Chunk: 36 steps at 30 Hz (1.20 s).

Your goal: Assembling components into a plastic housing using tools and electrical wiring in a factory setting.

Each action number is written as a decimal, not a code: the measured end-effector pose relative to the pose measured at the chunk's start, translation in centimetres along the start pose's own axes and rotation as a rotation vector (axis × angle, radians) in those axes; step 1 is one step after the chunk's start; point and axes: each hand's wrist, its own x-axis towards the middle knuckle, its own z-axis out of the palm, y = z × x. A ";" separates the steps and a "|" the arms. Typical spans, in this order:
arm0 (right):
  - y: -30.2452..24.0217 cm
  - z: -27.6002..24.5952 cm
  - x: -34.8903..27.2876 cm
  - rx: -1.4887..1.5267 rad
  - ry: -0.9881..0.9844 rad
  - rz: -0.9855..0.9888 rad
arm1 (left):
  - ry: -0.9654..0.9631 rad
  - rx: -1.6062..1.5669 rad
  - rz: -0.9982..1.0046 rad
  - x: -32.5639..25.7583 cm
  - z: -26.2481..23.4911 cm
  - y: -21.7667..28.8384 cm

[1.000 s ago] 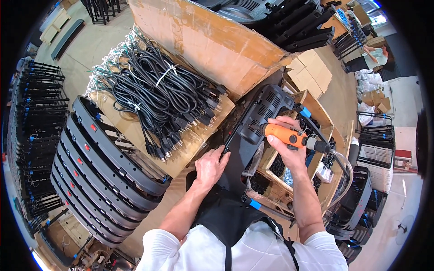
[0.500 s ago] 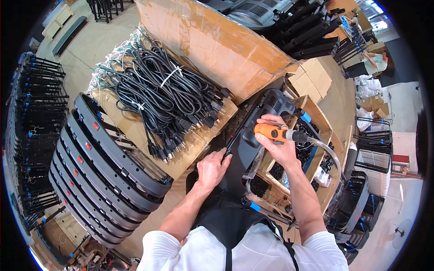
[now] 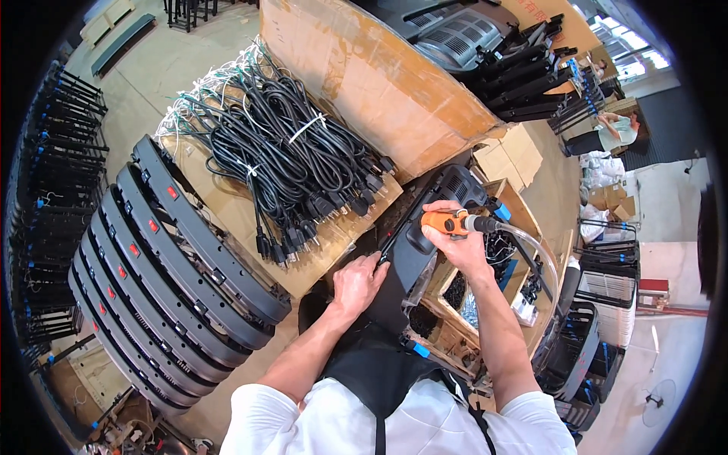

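Observation:
A dark grey plastic housing point(image 3: 396, 287) with a vented far end lies in front of me. My left hand point(image 3: 358, 287) is closed at its left edge, fingertips by a thin black strip; exactly what they pinch is partly hidden. My right hand point(image 3: 464, 249) is closed round an orange pneumatic screwdriver point(image 3: 444, 222), held level above the housing's right side. From the tool's grey rear end a clear hose point(image 3: 547, 262) curves away to the right. The screwdriver's tip is hidden, so I cannot tell whether it touches the housing.
Bundled black power cords point(image 3: 303, 144) lie on cardboard to the left, before a tall cardboard flap point(image 3: 371, 83). Curved grey covers point(image 3: 189, 250) are stacked at left. A wooden parts bin point(image 3: 523, 208) stands right of the housing. Another person point(image 3: 616, 133) is far right.
The whole view has swung slightly, so the surroundings sit differently in the picture. Both hands keep nearly the same places at the housing, and the screwdriver stays in my right hand.

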 end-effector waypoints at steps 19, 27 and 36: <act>2.9 1.3 -16.8 0.912 0.572 0.136 | -0.535 -1.587 -0.883 -4.9 -0.9 2.5; 1.6 0.7 -20.9 0.871 0.595 0.058 | -0.711 -1.449 -0.796 -6.5 2.1 3.4; 1.9 -1.2 -27.8 0.716 0.553 -0.015 | -0.749 -1.308 -0.902 -11.4 3.5 8.0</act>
